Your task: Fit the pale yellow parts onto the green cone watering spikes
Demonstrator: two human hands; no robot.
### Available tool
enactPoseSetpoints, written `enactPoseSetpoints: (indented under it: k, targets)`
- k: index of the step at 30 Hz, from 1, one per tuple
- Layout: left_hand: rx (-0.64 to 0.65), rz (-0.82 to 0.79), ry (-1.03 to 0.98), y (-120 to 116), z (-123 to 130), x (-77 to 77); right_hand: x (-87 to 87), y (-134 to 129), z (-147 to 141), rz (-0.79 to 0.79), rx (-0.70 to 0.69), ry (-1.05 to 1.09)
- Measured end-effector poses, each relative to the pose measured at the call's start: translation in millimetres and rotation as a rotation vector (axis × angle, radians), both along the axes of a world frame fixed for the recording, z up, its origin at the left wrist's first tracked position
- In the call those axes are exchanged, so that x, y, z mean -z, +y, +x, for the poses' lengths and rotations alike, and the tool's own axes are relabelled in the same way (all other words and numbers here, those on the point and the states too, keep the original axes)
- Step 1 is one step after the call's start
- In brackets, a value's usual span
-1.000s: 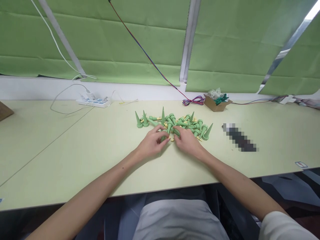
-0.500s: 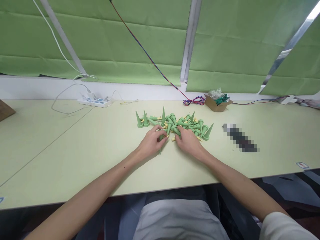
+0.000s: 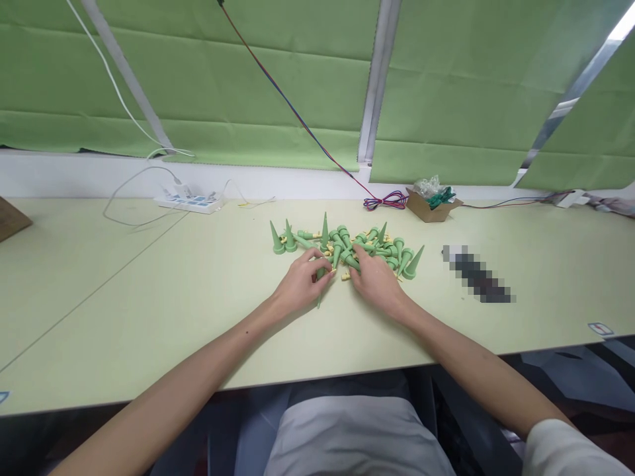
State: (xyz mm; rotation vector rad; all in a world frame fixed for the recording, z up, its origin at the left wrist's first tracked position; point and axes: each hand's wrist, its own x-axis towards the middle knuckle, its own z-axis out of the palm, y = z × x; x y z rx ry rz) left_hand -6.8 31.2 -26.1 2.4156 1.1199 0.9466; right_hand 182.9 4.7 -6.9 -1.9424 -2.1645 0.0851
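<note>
A pile of green plastic watering spikes [image 3: 367,248] with small yellow valve pieces [image 3: 346,276] lies in the middle of the table. My left hand [image 3: 300,281] is closed around a green watering spike [image 3: 319,301] at the pile's near left side; its thin tip points down below my fingers. A yellow bit shows at those fingertips. At the near edge of the pile, the thumb and index finger of my right hand [image 3: 374,281] are around another green watering spike [image 3: 350,259]. A few spikes stand upright, such as one spike [image 3: 325,233] at the back.
A small cardboard box [image 3: 431,210] with clear plastic and green ties stands at the back, beside a coiled red and blue wire [image 3: 385,200]. A white power strip [image 3: 191,201] lies back left. A pixelated dark object [image 3: 479,274] is on the right. Brown cardboard [image 3: 12,219] shows far left.
My right hand has shifted slightly to the right, and its index finger has lifted a little. My left hand and the pile look nearly the same.
</note>
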Motion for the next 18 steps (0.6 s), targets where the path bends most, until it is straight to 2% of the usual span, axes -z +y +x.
enactPoseSetpoints:
  k: [9,14,18]
  targets:
    - [-0.002,0.008,0.007,0.9,-0.5,1.9,-24.5,7.2,-12.0,-0.042,-0.09,-0.229]
    - [0.009,0.01,-0.005,0.6,-0.6,1.7,-22.9,18.9,-17.1,-0.076,-0.088,-0.272]
    - [0.017,0.011,-0.016,1.1,-0.9,2.8,-21.1,20.3,-17.1,-0.035,-0.097,-0.261]
